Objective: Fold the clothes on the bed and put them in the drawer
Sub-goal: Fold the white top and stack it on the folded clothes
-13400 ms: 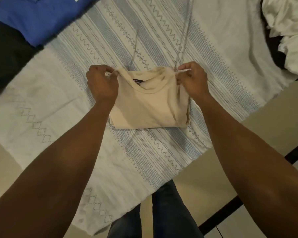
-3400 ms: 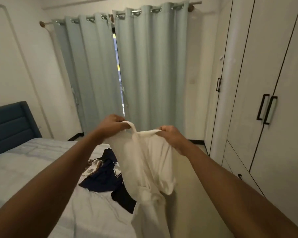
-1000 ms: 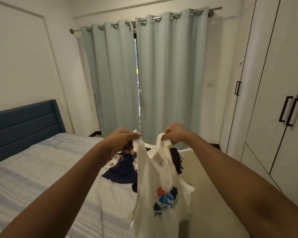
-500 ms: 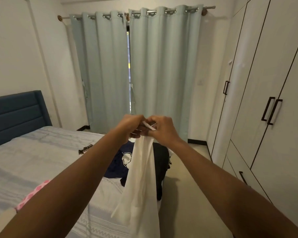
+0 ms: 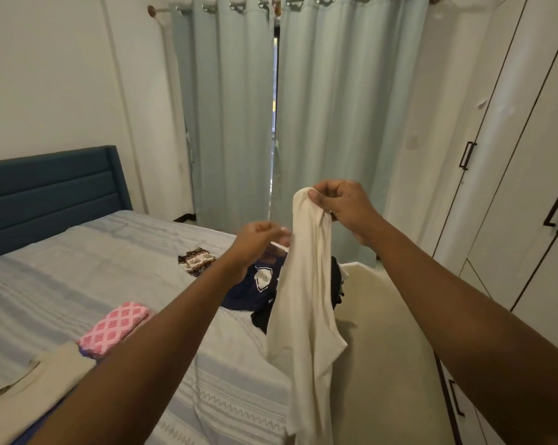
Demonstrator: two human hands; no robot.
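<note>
Your right hand [image 5: 342,210] pinches the top of the white shirt [image 5: 306,300], which hangs over the right edge of the bed [image 5: 110,268]; your left hand [image 5: 255,242], lower and just left of it, pinches its side with curled fingers

Bare left hand [image 5: 257,244]; bare right hand [image 5: 343,208]

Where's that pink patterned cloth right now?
The pink cloth lies folded on the bed, lower left of the head view, next to a cream garment.
</note>
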